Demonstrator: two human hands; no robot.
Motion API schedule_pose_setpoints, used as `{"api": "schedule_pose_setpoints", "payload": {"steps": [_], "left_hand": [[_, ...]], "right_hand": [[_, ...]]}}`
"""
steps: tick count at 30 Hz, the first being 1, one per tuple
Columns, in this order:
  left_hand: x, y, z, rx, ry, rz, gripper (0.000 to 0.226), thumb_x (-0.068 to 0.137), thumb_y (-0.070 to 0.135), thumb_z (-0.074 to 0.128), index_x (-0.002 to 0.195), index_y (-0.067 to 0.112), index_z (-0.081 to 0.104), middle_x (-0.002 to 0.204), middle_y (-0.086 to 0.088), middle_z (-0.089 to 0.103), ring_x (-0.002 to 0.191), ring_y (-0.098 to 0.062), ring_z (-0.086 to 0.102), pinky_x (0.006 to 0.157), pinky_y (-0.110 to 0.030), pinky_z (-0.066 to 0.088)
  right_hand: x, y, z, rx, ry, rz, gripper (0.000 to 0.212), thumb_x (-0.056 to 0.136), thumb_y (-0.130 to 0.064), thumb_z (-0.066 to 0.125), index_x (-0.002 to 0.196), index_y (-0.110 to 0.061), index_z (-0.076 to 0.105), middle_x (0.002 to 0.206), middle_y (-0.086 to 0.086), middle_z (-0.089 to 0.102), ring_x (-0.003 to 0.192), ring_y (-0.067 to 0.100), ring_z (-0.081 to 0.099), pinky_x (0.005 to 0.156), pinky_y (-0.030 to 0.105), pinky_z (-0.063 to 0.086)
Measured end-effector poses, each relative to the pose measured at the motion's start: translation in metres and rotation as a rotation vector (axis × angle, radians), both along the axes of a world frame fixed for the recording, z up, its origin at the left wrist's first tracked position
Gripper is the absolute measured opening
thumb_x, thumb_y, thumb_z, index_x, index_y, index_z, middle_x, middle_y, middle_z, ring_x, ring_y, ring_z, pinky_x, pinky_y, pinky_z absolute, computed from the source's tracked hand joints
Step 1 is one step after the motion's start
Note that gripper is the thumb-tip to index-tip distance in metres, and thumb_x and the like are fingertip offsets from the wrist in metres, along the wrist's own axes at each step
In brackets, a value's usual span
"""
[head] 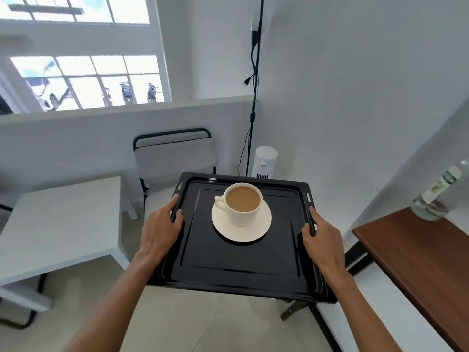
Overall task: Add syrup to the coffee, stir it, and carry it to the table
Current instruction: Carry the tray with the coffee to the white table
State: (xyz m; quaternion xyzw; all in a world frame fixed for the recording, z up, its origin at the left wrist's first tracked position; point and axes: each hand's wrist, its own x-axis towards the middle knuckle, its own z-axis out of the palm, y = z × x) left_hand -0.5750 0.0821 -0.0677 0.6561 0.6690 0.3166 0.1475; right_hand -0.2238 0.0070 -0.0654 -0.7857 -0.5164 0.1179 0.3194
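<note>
Coffee, milky brown, fills the white ceramic cup (243, 204) on its white round saucer (241, 222), just toward 12 o'clock of centre on the black metal tray (243, 260). We grip the tray's rims: left hand (162, 227) closed at 9 o'clock, right hand (321, 237) closed at 3 o'clock. The white square table (58, 224) lies toward 9 o'clock.

White table (58, 224) top bare at left; chair (175, 153) ahead, brown table (418, 255) w/ bottle (436, 194) right.
</note>
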Motion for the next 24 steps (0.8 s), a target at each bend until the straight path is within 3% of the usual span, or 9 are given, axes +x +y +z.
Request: {"api": "schedule_pose_setpoints", "payload": {"steps": [3, 6, 8, 14, 17, 20, 24], "left_hand": [[-0.034, 0.010, 0.001, -0.005, 0.004, 0.054, 0.049, 0.101, 0.019, 0.059, 0.149, 0.015, 0.051, 0.055, -0.009, 0.062, 0.044, -0.017, 0.053, 0.043, -0.020, 0.035], [-0.067, 0.019, 0.001, 0.007, 0.012, 0.106, 0.048, 0.101, 0.019, 0.059, 0.148, 0.014, 0.053, 0.054, -0.009, 0.064, 0.041, -0.012, 0.050, 0.035, -0.012, 0.031], [-0.086, 0.024, 0.000, 0.013, 0.015, 0.154, 0.047, 0.100, 0.019, 0.060, 0.146, 0.015, 0.055, 0.053, -0.003, 0.061, 0.042, -0.008, 0.049, 0.042, -0.010, 0.028], [-0.147, 0.034, -0.013, -0.016, -0.018, 0.314, 0.047, 0.099, 0.023, 0.059, 0.146, 0.019, 0.056, 0.059, -0.011, 0.065, 0.055, -0.025, 0.058, 0.059, -0.032, 0.042], [-0.175, 0.038, -0.017, -0.029, -0.024, 0.375, 0.048, 0.099, 0.024, 0.058, 0.146, 0.018, 0.056, 0.059, -0.012, 0.065, 0.056, -0.027, 0.058, 0.061, -0.035, 0.047], [-0.201, 0.039, -0.021, -0.033, -0.036, 0.435, 0.048, 0.099, 0.024, 0.059, 0.146, 0.018, 0.056, 0.056, -0.009, 0.061, 0.054, -0.024, 0.055, 0.062, -0.036, 0.048], [-0.238, 0.045, -0.029, -0.036, -0.043, 0.504, 0.048, 0.099, 0.024, 0.059, 0.146, 0.017, 0.057, 0.053, -0.003, 0.058, 0.051, -0.021, 0.054, 0.061, -0.034, 0.044]], "right_hand": [[-0.030, 0.031, -0.002, 0.021, -0.002, 0.060, 0.055, 0.099, -0.015, 0.053, 0.153, -0.021, 0.047, 0.087, 0.007, 0.077, 0.058, 0.017, 0.064, 0.061, 0.036, 0.058], [-0.061, 0.059, -0.005, 0.021, 0.023, 0.117, 0.055, 0.099, -0.014, 0.053, 0.153, -0.021, 0.045, 0.084, 0.008, 0.076, 0.056, 0.021, 0.064, 0.061, 0.042, 0.061], [-0.080, 0.078, -0.005, 0.016, 0.024, 0.160, 0.055, 0.099, -0.015, 0.052, 0.154, -0.021, 0.044, 0.090, 0.012, 0.077, 0.062, 0.024, 0.067, 0.067, 0.046, 0.062], [-0.139, 0.132, -0.008, 0.045, 0.011, 0.301, 0.055, 0.099, -0.014, 0.054, 0.153, -0.013, 0.046, 0.126, 0.017, 0.072, 0.099, 0.033, 0.071, 0.092, 0.049, 0.059], [-0.168, 0.155, -0.011, 0.040, 0.002, 0.353, 0.054, 0.099, -0.013, 0.055, 0.152, -0.010, 0.047, 0.106, 0.019, 0.076, 0.083, 0.028, 0.070, 0.084, 0.045, 0.061], [-0.198, 0.176, -0.013, 0.027, -0.004, 0.412, 0.054, 0.099, -0.012, 0.056, 0.151, -0.010, 0.047, 0.069, 0.014, 0.072, 0.051, 0.019, 0.059, 0.058, 0.029, 0.055], [-0.239, 0.209, -0.020, 0.018, -0.025, 0.491, 0.054, 0.099, -0.012, 0.057, 0.151, -0.010, 0.047, 0.061, 0.004, 0.067, 0.039, 0.010, 0.048, 0.046, 0.020, 0.046]]}}
